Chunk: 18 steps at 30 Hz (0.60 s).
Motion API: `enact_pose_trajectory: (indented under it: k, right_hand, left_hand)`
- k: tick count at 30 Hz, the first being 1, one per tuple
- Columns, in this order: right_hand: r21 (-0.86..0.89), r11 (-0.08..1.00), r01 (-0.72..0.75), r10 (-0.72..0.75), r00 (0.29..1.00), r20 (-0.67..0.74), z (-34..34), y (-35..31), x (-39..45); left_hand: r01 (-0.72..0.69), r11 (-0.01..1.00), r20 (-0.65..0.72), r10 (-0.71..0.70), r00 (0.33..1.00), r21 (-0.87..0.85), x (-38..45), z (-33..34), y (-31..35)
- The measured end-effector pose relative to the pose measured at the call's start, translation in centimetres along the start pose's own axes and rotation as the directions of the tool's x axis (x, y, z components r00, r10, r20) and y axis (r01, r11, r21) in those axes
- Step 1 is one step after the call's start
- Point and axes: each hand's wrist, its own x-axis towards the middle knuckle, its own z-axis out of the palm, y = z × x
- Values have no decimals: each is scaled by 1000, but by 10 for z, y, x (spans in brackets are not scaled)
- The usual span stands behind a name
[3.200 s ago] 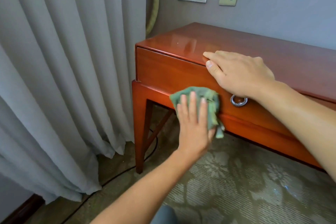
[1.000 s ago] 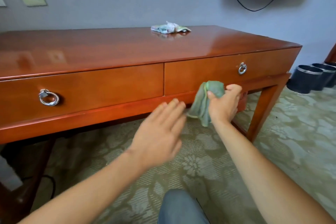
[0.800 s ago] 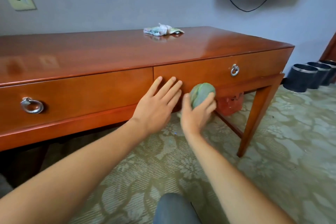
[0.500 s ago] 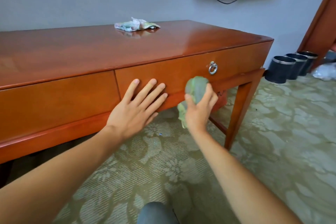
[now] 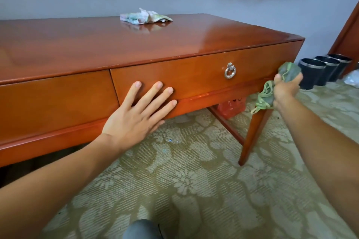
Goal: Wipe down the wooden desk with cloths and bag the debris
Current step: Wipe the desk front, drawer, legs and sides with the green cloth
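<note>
The glossy wooden desk [image 5: 136, 44] fills the upper half of the head view, with two drawers along its front. My left hand [image 5: 139, 114] lies flat with spread fingers on the right drawer's front, near the seam between the drawers. My right hand [image 5: 285, 89] grips a bunched green cloth [image 5: 289, 72] and holds it against the desk's front right corner, above the right leg; a tail of the cloth hangs below my hand. A second pale, multicoloured cloth [image 5: 144, 16] lies crumpled on the desktop near the back edge.
A silver ring handle [image 5: 230, 72] hangs on the right drawer. An orange-red plastic bag [image 5: 230, 107] sits on the patterned carpet under the desk. Three dark round bins [image 5: 312, 72] stand by the wall at the right. A dark screen with a cable hangs on the wall above.
My right hand has carried the green cloth rightward along the drawer front to the desk's right corner. My left hand stays flat on the drawer front. The view has shifted right.
</note>
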Motion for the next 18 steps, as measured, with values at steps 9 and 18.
enact_pose_trajectory:
  k: [9,18]
  right_hand:
    - [74,965,250,-260,914,312,55,17,-303]
    - [187,905,382,-356,440,824,69,-8,-465]
  left_hand:
    - [47,946,99,-16,995,-320,2,-28,-5]
    - [607,-53,557,-467,687,-793,-158,-122,-2]
